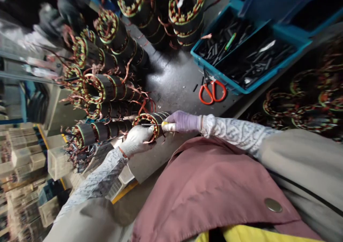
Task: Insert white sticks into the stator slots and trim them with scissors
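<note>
A wound motor stator (147,119) with copper windings and green-yellow insulation at its end lies on the bench edge in front of me. My left hand (138,140), in a white knit glove, grips the near side of its end ring, the thumb reaching across the opening. At the ring's right side is my right hand (183,122), in a purple glove with pale fingertips. Its fingers are pinched on a small yellow-ended tool (164,123); the rest of the tool is hard to make out. Copper wire ends hang below the ring.
Stacked stators (107,88) line the left and back of the metal bench (174,72). Red-handled scissors (213,93) lie beside a blue divided bin (241,86) of black pieces. More stators (308,117) stand at right. A co-worker's gloved hand (50,24) is at upper left.
</note>
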Available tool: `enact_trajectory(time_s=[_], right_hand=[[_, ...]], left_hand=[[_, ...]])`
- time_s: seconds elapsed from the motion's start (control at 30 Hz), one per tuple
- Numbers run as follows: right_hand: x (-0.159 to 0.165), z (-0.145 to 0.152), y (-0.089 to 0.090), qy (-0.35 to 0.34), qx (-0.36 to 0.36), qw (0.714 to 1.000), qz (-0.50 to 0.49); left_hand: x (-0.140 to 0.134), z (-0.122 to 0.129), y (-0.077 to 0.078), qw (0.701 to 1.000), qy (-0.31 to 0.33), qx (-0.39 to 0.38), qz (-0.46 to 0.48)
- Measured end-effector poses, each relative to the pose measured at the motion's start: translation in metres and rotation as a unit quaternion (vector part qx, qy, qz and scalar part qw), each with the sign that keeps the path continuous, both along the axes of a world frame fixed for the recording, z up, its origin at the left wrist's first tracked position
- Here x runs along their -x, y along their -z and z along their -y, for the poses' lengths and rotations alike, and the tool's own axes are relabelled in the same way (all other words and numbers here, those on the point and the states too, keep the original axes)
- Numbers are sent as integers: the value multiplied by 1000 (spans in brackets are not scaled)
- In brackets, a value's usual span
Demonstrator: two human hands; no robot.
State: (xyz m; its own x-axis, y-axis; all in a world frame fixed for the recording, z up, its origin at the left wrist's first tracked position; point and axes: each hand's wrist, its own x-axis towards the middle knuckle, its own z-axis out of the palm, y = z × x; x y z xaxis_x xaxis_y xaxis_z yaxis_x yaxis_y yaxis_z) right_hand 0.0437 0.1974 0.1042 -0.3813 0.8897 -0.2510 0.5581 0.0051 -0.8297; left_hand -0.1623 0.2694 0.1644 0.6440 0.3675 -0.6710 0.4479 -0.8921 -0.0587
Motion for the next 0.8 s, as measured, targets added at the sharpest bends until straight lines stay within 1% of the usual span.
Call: enact_trajectory(time_s=[0.07, 0.13, 0.2, 0.27, 0.4, 0.53, 0.7, 0.8], right_hand=[[-18, 18, 11, 32, -24, 998, 49], [-31, 37, 20, 67, -14, 992, 110], [-34, 52, 27, 84, 9, 985, 153], [-29, 59, 31, 74, 14, 982, 172], [-15, 58, 34, 57, 21, 982, 182], [-8, 55, 35, 53, 26, 979, 193], [-8, 53, 29, 58, 28, 976, 210], [-12, 43, 28, 48, 71, 984, 153]], left_hand=[[4, -1, 3, 1000, 4, -8, 19], [8, -3, 6, 999, 10, -17, 33], [11, -4, 8, 999, 20, -21, 40], [14, -4, 10, 998, 29, -28, 43], [18, -5, 12, 997, 41, -35, 60], [18, -5, 13, 996, 44, -39, 62], [15, -6, 13, 997, 34, -35, 54], [10, -6, 12, 998, 12, -50, 35]])
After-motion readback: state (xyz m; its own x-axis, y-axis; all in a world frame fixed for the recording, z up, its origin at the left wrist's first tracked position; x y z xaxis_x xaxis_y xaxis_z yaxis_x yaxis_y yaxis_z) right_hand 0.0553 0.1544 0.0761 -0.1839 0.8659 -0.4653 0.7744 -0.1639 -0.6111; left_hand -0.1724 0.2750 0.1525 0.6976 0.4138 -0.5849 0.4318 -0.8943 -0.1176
